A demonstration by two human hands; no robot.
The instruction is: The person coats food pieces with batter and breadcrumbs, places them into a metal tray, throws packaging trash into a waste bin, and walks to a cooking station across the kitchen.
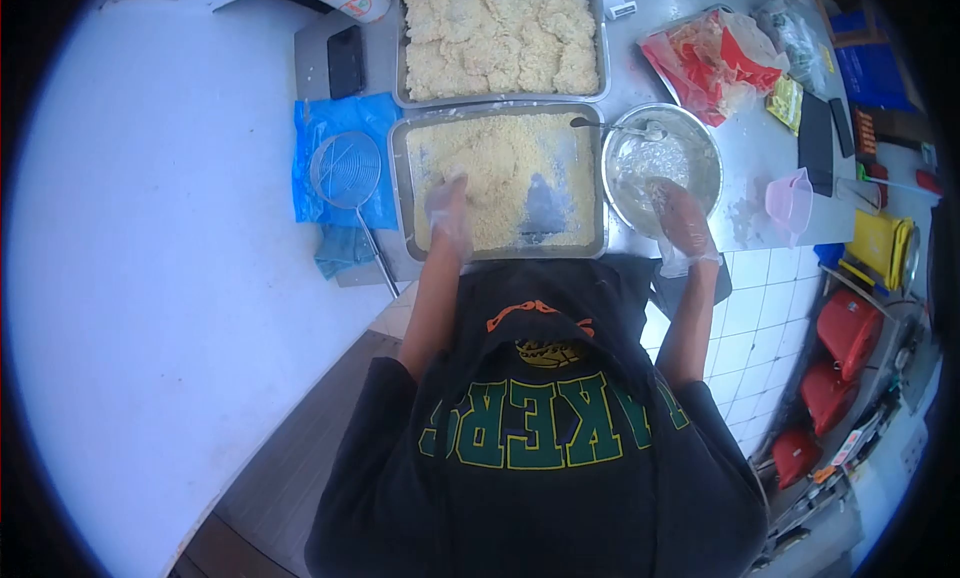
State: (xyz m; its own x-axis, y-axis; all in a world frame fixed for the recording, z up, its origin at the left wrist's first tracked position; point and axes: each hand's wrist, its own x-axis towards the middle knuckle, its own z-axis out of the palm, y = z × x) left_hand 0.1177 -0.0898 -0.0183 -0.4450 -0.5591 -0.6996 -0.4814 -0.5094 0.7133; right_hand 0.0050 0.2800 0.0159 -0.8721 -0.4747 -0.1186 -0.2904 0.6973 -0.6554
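My left hand (450, 216), in a clear plastic glove, rests at the left side of a metal tray (398, 193) of pale crumbs (485, 158). Its fingers reach toward a heaped mound in the crumbs and look stretched out, with no held thing visible. My right hand (682, 218), gloved the same way, leans over the near rim of a round metal bowl (716, 163). The fingers point down into the bowl, partly blurred, and appear to hold nothing. A whitish wet mix (650, 158) lies in the bowl. A dark-handled spoon (600, 125) spans from the tray's edge into it.
Behind stands a second tray (403, 43) of crumb-coated flat pieces (500, 38). Left are a wire strainer (346, 168) on a blue bag (312, 213) and a phone (346, 63). Right are a red-and-white bag (715, 63), a yellow packet (785, 103) and a pink jug (790, 203).
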